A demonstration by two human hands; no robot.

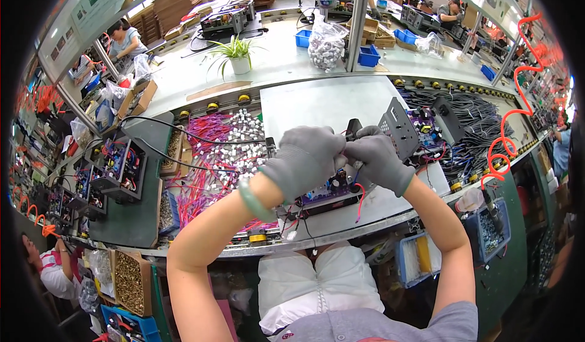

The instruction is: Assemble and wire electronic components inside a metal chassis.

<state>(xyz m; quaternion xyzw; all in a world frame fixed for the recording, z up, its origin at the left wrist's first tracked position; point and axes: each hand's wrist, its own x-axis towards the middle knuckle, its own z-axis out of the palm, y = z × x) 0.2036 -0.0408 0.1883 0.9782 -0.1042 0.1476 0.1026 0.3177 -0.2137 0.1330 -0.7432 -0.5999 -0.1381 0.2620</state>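
Observation:
My left hand (308,159), in a grey glove, is closed with its fingertips pressed together above an open electronic unit (329,195). From the right, my right hand (382,159), gloved alike, meets it with curled fingers. Whatever is pinched between them is hidden by the gloves. The unit has a purple circuit board, black parts and loose red and black wires hanging over its near side. A black cable (201,141) runs from the left toward the unit. Beside my right hand stands a perforated black metal panel (399,125) next to another purple board (425,125).
Bundled pink wires with white connectors (228,131) lie left of the white work board (323,101); black cables (484,131) lie right. Finished-looking units (119,165) sit at left. A coiled orange hose (501,141) hangs at right. Beyond stand a potted plant (239,61) and blue bins (368,55).

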